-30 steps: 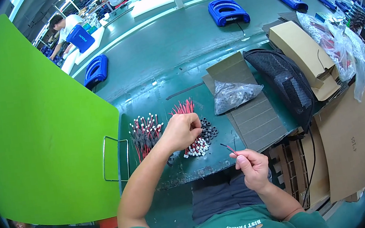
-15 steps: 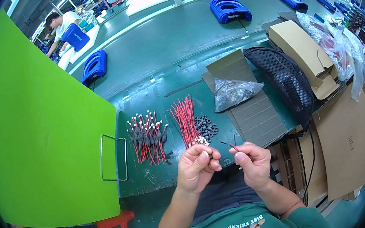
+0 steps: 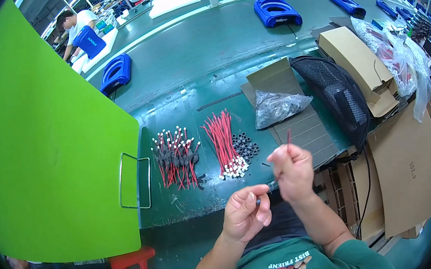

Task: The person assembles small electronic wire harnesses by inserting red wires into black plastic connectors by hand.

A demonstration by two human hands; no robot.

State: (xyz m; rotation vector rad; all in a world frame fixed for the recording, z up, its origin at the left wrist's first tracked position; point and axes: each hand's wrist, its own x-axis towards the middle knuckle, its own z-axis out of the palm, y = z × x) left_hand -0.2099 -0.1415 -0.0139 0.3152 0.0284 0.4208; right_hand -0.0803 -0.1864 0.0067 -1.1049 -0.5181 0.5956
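the right hand (image 3: 294, 174), blurred, has been raised with a red wire (image 3: 289, 137) pinched; by the left hand (image 3: 246, 215), lower, near the front edge of the desk (image 3: 181, 206), a small dark piece (image 3: 258, 203) is held; whether both are joined cannot be told.

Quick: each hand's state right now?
Left hand: closed, holding a small dark piece.
Right hand: blurred, closed on a thin red wire.
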